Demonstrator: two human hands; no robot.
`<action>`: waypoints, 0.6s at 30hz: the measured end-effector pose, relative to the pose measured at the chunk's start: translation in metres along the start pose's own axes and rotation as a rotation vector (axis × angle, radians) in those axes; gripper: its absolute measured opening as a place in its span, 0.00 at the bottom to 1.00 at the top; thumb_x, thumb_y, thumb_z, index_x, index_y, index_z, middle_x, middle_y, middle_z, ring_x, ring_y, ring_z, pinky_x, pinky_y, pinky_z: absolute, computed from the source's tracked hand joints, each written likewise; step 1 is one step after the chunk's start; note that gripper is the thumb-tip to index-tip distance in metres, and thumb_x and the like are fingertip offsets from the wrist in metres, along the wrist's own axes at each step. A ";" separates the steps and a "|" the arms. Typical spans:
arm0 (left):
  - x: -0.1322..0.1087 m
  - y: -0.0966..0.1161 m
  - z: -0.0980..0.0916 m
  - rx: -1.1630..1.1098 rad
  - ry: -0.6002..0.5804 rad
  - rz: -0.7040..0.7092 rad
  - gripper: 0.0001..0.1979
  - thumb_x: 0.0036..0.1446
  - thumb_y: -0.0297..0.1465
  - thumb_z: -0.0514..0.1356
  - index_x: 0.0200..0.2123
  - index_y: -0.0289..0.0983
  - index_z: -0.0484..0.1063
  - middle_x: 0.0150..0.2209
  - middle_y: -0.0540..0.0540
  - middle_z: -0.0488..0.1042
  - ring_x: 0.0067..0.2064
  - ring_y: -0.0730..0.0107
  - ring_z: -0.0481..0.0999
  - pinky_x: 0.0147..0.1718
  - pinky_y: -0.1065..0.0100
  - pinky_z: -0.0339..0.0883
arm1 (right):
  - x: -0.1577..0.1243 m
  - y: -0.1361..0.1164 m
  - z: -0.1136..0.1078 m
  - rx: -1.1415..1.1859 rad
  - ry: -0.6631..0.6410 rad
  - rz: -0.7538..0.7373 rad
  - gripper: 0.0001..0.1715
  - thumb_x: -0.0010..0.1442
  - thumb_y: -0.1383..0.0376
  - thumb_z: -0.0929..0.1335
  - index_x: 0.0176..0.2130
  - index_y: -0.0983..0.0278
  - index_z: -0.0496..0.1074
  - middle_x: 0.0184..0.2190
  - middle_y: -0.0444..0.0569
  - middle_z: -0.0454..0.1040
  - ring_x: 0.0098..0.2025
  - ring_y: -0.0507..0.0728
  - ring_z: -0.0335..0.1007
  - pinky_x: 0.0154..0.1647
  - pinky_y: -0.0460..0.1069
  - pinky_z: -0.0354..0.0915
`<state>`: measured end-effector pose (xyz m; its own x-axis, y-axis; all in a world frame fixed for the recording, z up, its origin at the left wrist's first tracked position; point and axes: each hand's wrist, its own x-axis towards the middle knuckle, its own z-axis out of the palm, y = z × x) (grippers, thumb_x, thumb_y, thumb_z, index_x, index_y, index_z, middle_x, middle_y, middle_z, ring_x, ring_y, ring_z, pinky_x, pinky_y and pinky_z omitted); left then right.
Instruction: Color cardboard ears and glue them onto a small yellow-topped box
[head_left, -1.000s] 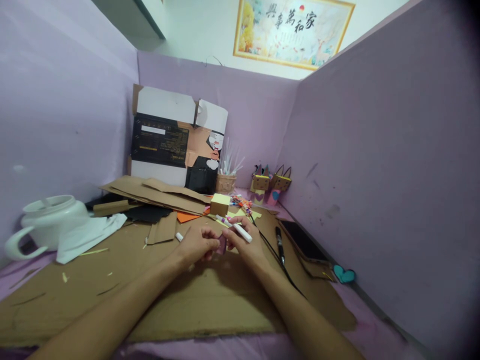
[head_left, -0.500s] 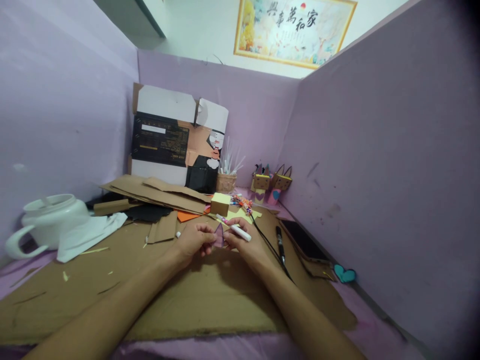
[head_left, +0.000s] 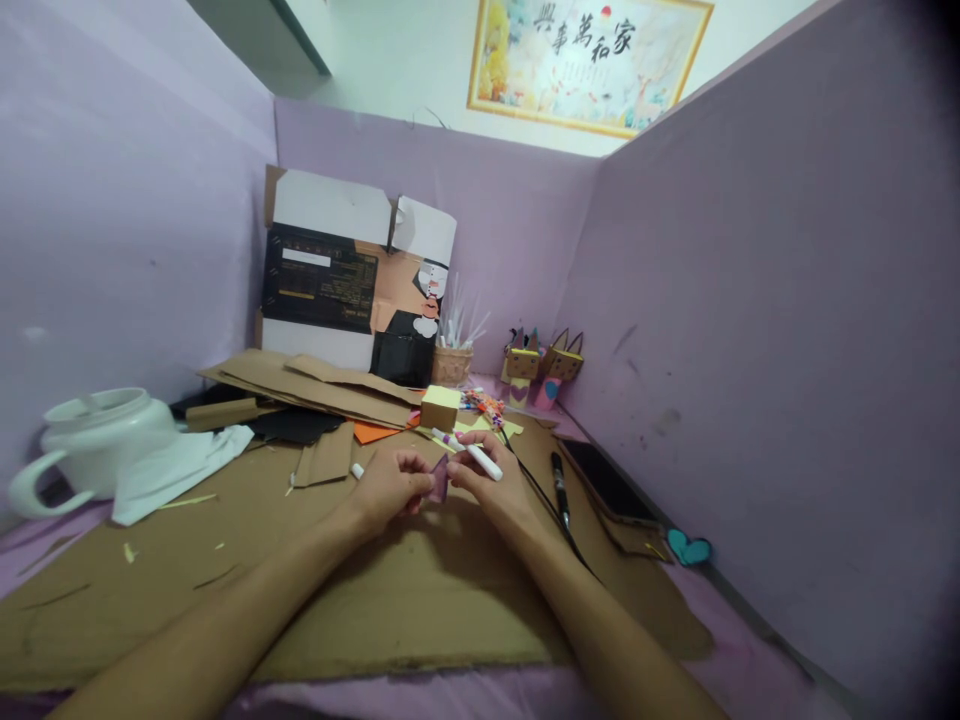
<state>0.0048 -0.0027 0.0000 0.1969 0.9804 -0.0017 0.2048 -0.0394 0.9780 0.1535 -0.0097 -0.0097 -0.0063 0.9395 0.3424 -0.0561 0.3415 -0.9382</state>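
Note:
Between thumb and fingers, my left hand (head_left: 397, 487) pinches a small pointed piece of cardboard (head_left: 439, 478) coloured purple. My right hand (head_left: 484, 480) has a white marker (head_left: 480, 458) with a purple tip lying across its fingers, while its fingertips touch the piece's right edge. A white marker cap (head_left: 358, 470) is beside my left wrist. Just beyond the hands stands a small cardboard box (head_left: 440, 408) with a pale yellow top. Both hands are above the brown cardboard sheet (head_left: 375, 620).
A white teapot (head_left: 112, 440) and white cloth (head_left: 187, 465) are at left. Cardboard sheets (head_left: 315, 385) lie behind, before a flattened box (head_left: 322, 275). At right are a black pen (head_left: 560, 488), a phone (head_left: 611, 482) and a teal heart (head_left: 688, 547). Eared cardboard figures (head_left: 523, 363) stand at the back.
The purple piece has tilted and turned between my fingers, and its point sits slightly lower. My hands have shifted only a little; the marker stays in my right hand.

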 end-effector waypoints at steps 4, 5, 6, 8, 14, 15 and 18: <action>-0.002 0.000 0.003 0.054 0.008 0.029 0.03 0.37 0.29 0.58 0.19 0.34 0.67 0.13 0.53 0.65 0.13 0.81 0.59 0.13 0.76 0.49 | -0.001 0.001 0.002 0.016 0.017 -0.001 0.19 0.40 0.69 0.70 0.35 0.62 0.64 0.23 0.40 0.69 0.25 0.51 0.66 0.28 0.47 0.64; -0.003 -0.001 0.003 0.063 0.008 0.035 0.03 0.37 0.29 0.58 0.19 0.34 0.68 0.13 0.53 0.65 0.13 0.81 0.59 0.13 0.76 0.49 | -0.001 0.001 0.002 0.011 0.023 0.002 0.18 0.40 0.69 0.70 0.35 0.62 0.65 0.23 0.40 0.69 0.24 0.51 0.65 0.27 0.46 0.63; -0.003 -0.001 0.004 0.071 0.005 0.039 0.04 0.38 0.29 0.58 0.19 0.34 0.68 0.13 0.53 0.65 0.13 0.80 0.59 0.13 0.76 0.49 | -0.001 0.001 0.003 0.004 0.027 0.004 0.18 0.40 0.70 0.69 0.35 0.62 0.65 0.23 0.40 0.68 0.24 0.51 0.65 0.26 0.46 0.63; -0.003 -0.002 0.003 0.080 0.004 0.048 0.04 0.38 0.29 0.58 0.19 0.34 0.68 0.13 0.53 0.65 0.14 0.80 0.59 0.13 0.76 0.49 | -0.002 -0.001 0.003 -0.011 0.021 0.007 0.18 0.40 0.70 0.69 0.34 0.62 0.65 0.23 0.40 0.68 0.24 0.51 0.64 0.26 0.46 0.62; -0.003 -0.002 0.003 0.082 -0.008 0.055 0.04 0.38 0.30 0.58 0.19 0.34 0.68 0.13 0.52 0.67 0.13 0.80 0.59 0.14 0.76 0.50 | -0.003 -0.006 0.003 -0.026 0.001 -0.002 0.18 0.39 0.69 0.69 0.34 0.61 0.64 0.20 0.38 0.68 0.22 0.50 0.63 0.24 0.45 0.60; -0.003 -0.002 0.002 0.084 -0.012 0.056 0.04 0.38 0.30 0.58 0.19 0.34 0.68 0.13 0.52 0.67 0.14 0.80 0.59 0.14 0.76 0.49 | -0.003 -0.006 0.003 -0.021 -0.004 -0.002 0.18 0.39 0.69 0.69 0.34 0.61 0.64 0.20 0.38 0.68 0.22 0.50 0.63 0.24 0.45 0.60; -0.003 -0.002 0.002 0.076 -0.025 0.050 0.05 0.39 0.30 0.58 0.20 0.34 0.69 0.13 0.52 0.67 0.14 0.80 0.60 0.14 0.76 0.50 | -0.003 -0.007 0.003 -0.006 -0.010 0.008 0.18 0.39 0.69 0.69 0.34 0.61 0.64 0.20 0.38 0.68 0.22 0.51 0.64 0.25 0.45 0.60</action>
<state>0.0054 -0.0062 -0.0020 0.2327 0.9717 0.0400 0.2659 -0.1032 0.9585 0.1512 -0.0149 -0.0043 -0.0166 0.9419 0.3356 -0.0500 0.3344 -0.9411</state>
